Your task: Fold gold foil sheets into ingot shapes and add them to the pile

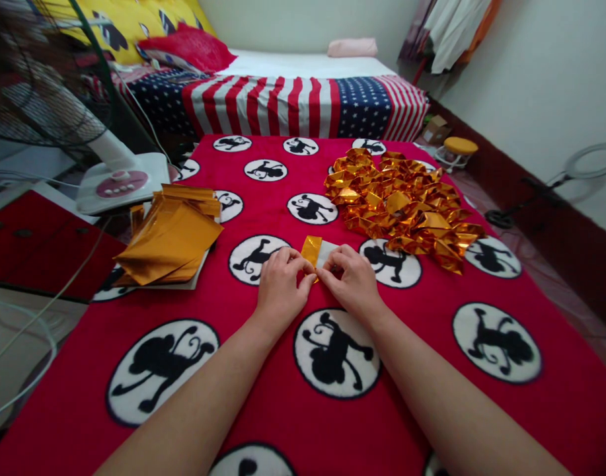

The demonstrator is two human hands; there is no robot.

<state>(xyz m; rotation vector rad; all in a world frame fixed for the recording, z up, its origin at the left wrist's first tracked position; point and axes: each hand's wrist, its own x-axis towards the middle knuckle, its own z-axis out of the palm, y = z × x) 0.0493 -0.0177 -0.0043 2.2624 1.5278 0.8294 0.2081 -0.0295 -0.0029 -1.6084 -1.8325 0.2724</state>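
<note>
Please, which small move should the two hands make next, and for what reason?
Probably pinch the near edge of the small foil sheet into a firm crease: the left hand and right hand hold it there, and gold and pale parts both show, suggesting an unfinished fold.

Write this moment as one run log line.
left hand: pinching foil paper | right hand: pinching same paper | at left: foil sheet stack | at right: folded foil pile
</note>
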